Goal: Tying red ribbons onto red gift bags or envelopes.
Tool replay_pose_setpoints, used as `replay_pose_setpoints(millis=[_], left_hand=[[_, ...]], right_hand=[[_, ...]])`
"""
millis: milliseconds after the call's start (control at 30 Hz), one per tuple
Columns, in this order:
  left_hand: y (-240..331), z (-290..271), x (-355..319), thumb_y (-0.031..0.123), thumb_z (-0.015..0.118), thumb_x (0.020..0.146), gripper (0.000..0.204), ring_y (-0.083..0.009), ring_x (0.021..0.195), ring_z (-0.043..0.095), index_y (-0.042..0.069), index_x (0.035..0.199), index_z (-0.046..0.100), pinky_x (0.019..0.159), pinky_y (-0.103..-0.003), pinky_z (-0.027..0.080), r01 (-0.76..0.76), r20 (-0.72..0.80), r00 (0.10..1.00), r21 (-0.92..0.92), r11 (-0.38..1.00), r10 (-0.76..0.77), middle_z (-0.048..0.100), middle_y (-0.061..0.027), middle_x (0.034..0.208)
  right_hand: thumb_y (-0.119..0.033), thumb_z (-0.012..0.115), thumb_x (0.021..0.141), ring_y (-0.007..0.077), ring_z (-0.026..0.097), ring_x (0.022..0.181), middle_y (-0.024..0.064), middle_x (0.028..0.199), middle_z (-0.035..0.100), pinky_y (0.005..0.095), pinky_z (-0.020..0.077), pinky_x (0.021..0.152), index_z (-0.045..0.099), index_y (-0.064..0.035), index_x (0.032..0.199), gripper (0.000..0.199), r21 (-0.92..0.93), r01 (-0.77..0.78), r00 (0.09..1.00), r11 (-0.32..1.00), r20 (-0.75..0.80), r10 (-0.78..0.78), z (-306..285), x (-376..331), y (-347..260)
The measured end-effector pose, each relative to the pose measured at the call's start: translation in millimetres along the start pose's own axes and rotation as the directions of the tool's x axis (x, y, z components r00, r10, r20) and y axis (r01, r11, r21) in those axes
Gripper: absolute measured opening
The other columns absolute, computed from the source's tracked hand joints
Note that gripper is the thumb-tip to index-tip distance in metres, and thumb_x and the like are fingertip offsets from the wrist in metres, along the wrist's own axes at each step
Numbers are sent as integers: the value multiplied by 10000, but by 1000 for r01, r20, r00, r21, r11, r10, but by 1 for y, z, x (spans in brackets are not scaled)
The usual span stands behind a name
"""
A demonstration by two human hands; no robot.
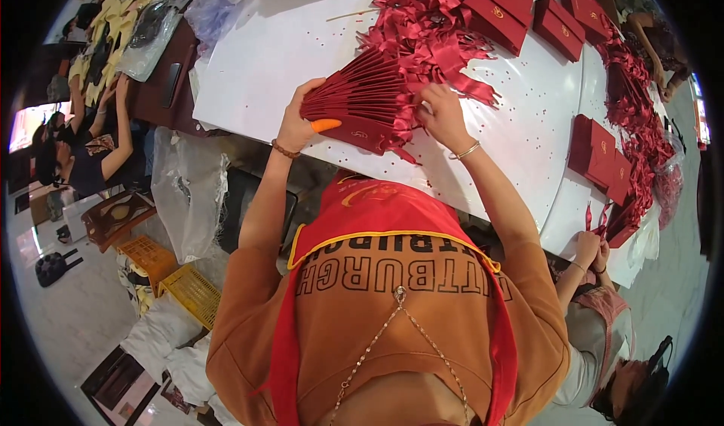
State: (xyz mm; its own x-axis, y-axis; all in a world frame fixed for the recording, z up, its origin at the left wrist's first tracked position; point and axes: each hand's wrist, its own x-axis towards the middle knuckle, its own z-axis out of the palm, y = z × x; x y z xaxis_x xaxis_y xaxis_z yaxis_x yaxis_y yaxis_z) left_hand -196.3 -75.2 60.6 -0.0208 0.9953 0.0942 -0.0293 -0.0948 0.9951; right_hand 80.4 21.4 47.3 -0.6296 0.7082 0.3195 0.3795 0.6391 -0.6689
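Observation:
A fanned stack of dark red card envelopes is spread at the near edge of the white table. My left hand grips the stack's left end, with an orange finger cot on the thumb. Red satin ribbons come out of the stack's right end. There my right hand has its fingers pinched together on a ribbon; the fingertips are partly hidden. A big heap of loose red ribbon lies just beyond the stack.
Bundles of red envelopes stand at the far right of the table. At right, a co-worker's hands handle ribbon beside more envelopes. A plastic bag hangs left; yellow crates sit below.

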Motion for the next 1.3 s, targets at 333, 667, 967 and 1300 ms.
replay_pose_setpoints(millis=[333,667,967,1300], left_hand=[[6,5,-2,-24,769,586,806,-184,1070,502,57,1262,338,918,-295,421,-22,-11,1000,18,1000,22,493,-109,1189],[1,6,-5,-23,795,557,995,-198,974,562,76,1326,170,852,-334,463,-45,-157,987,-86,995,31,541,-140,1098],[-20,18,-4,69,824,557,909,-179,963,537,56,1268,258,867,-306,432,-109,-291,948,91,990,131,537,-111,1048],[8,19,-8,248,762,680,788,-196,1072,462,45,1257,266,952,-321,354,-126,-45,991,76,989,130,446,-106,1175]], right_hand=[[-418,276,938,199,152,1326,92,1435,193,317,108,1071,208,-63,1380,571,664,-247,940,705,-12,341,-2,40,-29],[-276,223,947,257,97,1342,162,1440,135,322,99,1078,186,-55,1379,486,489,-144,969,861,-108,224,59,53,-37],[-404,666,741,201,225,1270,148,1360,259,296,184,1039,31,-98,1397,963,725,-365,915,584,395,82,22,22,-45],[-237,808,536,346,288,1231,242,1314,253,366,195,1055,58,59,1340,1138,212,24,999,977,40,-33,38,1,-44]])
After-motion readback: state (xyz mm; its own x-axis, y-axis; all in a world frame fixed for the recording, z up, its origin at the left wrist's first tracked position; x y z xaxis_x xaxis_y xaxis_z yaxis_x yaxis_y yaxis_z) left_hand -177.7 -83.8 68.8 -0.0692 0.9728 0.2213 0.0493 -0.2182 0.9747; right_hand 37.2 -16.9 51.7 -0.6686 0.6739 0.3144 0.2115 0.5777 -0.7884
